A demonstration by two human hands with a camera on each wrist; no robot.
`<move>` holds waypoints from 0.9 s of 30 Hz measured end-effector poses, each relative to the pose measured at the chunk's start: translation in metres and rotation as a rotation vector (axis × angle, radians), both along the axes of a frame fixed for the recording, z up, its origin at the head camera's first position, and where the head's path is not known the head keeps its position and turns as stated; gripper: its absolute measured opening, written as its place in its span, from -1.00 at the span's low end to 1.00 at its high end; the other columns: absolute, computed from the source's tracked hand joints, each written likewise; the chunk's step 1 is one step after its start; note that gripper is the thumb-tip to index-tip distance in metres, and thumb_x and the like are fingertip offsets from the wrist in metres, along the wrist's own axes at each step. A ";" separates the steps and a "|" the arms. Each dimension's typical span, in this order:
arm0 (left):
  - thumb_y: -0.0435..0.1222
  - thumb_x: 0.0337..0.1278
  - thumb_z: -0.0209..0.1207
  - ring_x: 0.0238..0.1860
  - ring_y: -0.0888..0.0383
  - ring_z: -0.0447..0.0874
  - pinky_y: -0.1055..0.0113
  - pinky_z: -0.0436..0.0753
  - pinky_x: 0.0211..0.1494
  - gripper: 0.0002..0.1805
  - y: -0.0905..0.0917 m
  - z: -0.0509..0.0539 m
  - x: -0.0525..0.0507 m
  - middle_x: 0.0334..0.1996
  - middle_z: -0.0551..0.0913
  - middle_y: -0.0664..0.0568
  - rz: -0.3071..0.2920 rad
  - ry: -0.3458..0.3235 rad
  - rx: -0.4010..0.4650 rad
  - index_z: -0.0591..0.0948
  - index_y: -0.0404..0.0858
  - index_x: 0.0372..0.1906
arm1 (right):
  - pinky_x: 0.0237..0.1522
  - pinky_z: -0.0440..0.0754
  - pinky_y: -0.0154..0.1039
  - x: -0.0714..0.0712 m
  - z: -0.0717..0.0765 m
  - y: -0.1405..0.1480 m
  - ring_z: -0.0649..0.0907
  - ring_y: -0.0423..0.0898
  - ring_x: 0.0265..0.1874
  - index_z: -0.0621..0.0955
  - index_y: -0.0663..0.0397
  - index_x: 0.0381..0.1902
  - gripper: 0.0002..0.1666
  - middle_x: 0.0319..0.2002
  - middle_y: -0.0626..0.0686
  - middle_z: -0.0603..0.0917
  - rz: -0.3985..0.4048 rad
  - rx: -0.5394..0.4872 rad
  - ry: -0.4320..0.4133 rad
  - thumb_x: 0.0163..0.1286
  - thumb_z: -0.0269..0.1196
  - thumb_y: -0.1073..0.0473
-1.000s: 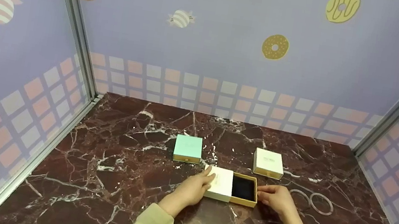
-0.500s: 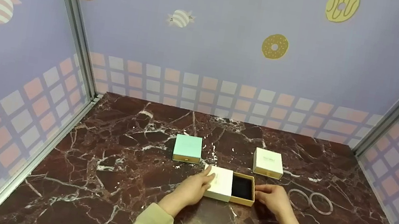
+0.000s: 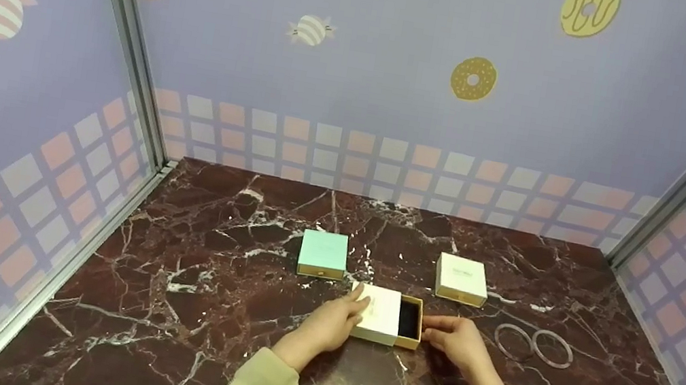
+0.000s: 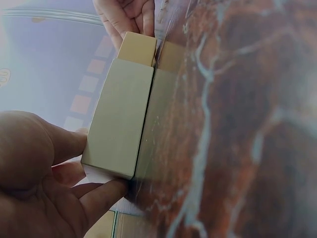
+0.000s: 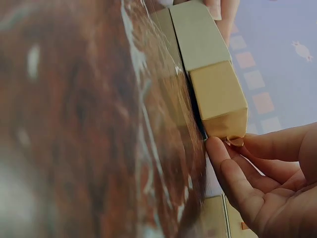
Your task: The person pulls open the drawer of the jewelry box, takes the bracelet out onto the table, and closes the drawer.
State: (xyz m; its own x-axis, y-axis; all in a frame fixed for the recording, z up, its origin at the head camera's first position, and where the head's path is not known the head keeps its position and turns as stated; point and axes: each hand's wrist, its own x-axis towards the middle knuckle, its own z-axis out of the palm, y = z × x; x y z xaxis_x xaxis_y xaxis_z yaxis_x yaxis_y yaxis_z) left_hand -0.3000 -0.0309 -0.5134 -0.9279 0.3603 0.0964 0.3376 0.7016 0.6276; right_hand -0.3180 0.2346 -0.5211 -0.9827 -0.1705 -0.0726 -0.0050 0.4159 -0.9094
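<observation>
**Cream drawer box part-open between two hands**

The cream box [image 3: 379,319] lies flat on the glossy, marble-patterned surface [image 3: 208,350]; its faint lid lettering is unreadable. From its right end juts a gold drawer [image 5: 218,91] lined in black. The left hand [image 3: 333,318] grips its left end; the right hand [image 3: 457,340], fingers extended and narrowly spread, touches the drawer's end beside its tab. Beyond it sit a mint box [image 3: 324,253], left, and a lettered second cream box [image 3: 462,275], right; right of it, two thin rings [image 3: 533,345].
</observation>
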 end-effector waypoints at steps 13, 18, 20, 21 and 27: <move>-0.35 0.48 0.11 0.47 -0.27 0.41 -0.08 0.42 0.55 -0.48 0.000 0.000 -0.001 0.60 0.22 -0.20 -0.001 -0.014 0.001 0.44 -0.30 0.47 | -0.20 0.69 -0.50 0.004 -0.002 -0.012 0.75 -0.27 -0.20 0.53 0.63 0.21 -0.54 0.04 0.41 0.74 0.103 -0.125 -0.051 0.40 0.17 0.45; -0.35 0.47 0.11 0.45 -0.27 0.44 -0.08 0.46 0.53 -0.48 0.000 -0.002 -0.001 0.60 0.23 -0.20 -0.006 0.004 -0.001 0.46 -0.31 0.46 | -0.07 0.72 -0.44 0.007 -0.003 -0.014 0.78 -0.20 -0.08 0.49 0.61 0.28 -0.50 0.15 0.45 0.67 0.147 -0.150 -0.078 0.44 0.18 0.42; -0.35 0.47 0.12 0.45 -0.27 0.44 -0.08 0.46 0.52 -0.48 0.000 -0.002 -0.001 0.59 0.23 -0.19 -0.006 0.009 -0.003 0.46 -0.31 0.46 | -0.02 0.73 -0.40 0.007 -0.003 -0.015 0.78 -0.15 -0.03 0.48 0.60 0.30 -0.48 0.16 0.44 0.66 0.173 -0.155 -0.085 0.45 0.20 0.39; -0.35 0.47 0.12 0.44 -0.27 0.45 -0.08 0.46 0.52 -0.48 0.000 -0.002 -0.001 0.59 0.23 -0.19 -0.005 0.011 -0.004 0.46 -0.31 0.45 | 0.01 0.73 -0.37 0.008 -0.002 -0.016 0.78 -0.12 -0.01 0.47 0.59 0.31 -0.47 0.17 0.43 0.66 0.185 -0.156 -0.089 0.45 0.21 0.37; -0.35 0.47 0.11 0.46 -0.26 0.43 -0.07 0.44 0.54 -0.48 0.000 -0.002 -0.001 0.60 0.22 -0.19 0.000 0.007 -0.008 0.46 -0.30 0.46 | -0.01 0.73 -0.39 0.009 -0.003 -0.018 0.77 -0.11 0.01 0.43 0.59 0.34 -0.44 0.17 0.43 0.67 0.240 -0.172 -0.103 0.47 0.20 0.37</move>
State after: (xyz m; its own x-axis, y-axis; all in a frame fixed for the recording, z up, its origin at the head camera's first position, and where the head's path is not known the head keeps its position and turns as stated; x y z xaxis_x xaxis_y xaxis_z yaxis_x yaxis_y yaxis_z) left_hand -0.3011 -0.0305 -0.5155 -0.9270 0.3614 0.1001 0.3423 0.7062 0.6198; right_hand -0.3094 0.2161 -0.5237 -0.9020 -0.4148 -0.1196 0.0113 0.2543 -0.9671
